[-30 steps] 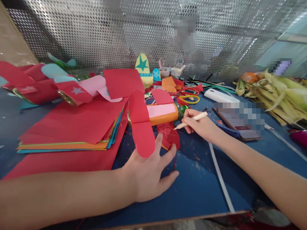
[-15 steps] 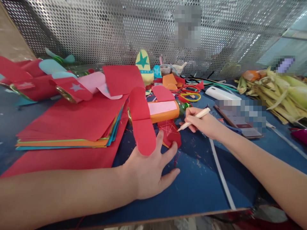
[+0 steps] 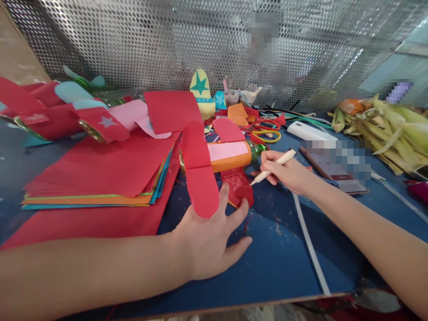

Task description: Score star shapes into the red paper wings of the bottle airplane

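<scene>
A white marker (image 3: 274, 166) is gripped in my right hand (image 3: 282, 171), its tip at the right edge of a red paper wing (image 3: 238, 189). Pale lines on this wing form a star outline. With its fingers spread, my left hand (image 3: 210, 236) presses fingertips on the wing's lower edge; the thumb is apart from it. The wing belongs to a paper-covered bottle (image 3: 231, 153) lying on its side, wrapped in orange and pink, green neck to the right. A red paper tail piece (image 3: 200, 178) at the bottle's base overlaps my left hand's knuckles.
Stacked coloured paper (image 3: 96, 174) lies left, with decorated paper-covered bottles (image 3: 110, 122) behind. Yellow-handled scissors (image 3: 266, 136), a white glue-gun-like tool (image 3: 312, 133), a phone (image 3: 334, 171) and dried husks (image 3: 381, 129) are beyond. A white strip (image 3: 310, 245) crosses the blue table (image 3: 274, 263).
The marker tip has shifted slightly down and right along the wing, and the star outline looks clearer. My left hand stays in place on the paper.
</scene>
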`<state>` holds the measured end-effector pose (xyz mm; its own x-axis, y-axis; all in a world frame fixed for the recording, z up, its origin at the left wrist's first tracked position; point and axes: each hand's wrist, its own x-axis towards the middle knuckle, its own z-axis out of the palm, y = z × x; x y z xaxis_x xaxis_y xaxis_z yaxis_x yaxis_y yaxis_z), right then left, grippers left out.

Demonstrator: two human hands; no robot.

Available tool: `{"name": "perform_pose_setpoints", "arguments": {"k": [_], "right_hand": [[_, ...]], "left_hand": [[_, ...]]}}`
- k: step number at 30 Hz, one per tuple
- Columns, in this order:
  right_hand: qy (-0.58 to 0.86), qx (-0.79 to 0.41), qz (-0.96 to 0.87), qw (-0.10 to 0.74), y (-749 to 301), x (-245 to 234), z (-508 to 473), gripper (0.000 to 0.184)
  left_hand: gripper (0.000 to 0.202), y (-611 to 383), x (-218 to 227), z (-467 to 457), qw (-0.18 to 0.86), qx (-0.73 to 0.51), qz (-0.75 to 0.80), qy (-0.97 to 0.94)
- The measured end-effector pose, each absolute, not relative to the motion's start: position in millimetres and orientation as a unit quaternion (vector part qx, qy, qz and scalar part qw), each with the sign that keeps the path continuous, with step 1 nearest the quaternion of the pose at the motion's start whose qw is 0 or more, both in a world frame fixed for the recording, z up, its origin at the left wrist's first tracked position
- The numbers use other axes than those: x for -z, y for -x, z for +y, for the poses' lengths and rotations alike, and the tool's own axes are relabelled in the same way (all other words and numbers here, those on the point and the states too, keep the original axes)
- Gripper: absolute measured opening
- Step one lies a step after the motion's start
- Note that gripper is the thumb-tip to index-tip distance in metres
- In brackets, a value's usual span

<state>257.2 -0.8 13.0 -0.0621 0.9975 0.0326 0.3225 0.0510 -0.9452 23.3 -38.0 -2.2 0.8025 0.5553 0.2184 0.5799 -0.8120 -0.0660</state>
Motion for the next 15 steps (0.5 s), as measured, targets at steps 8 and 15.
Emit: {"name": "perform_pose_setpoints", "arguments": {"k": [8,15], "right_hand": [[0.575,-0.381,-0.601,0.404,-253.8,-12.0,-0.6,0.017],[0.561,-0.402,-0.604,0.398,-255.8,-12.4,-0.3,0.018]], "left_hand": [[0.056,-23.5,0.4,-37.6,0.061,0.096,-0.299,0.947],[0.057,-23.0,4.0,-37.7,0.06,0.093,-0.302,0.947]]}}
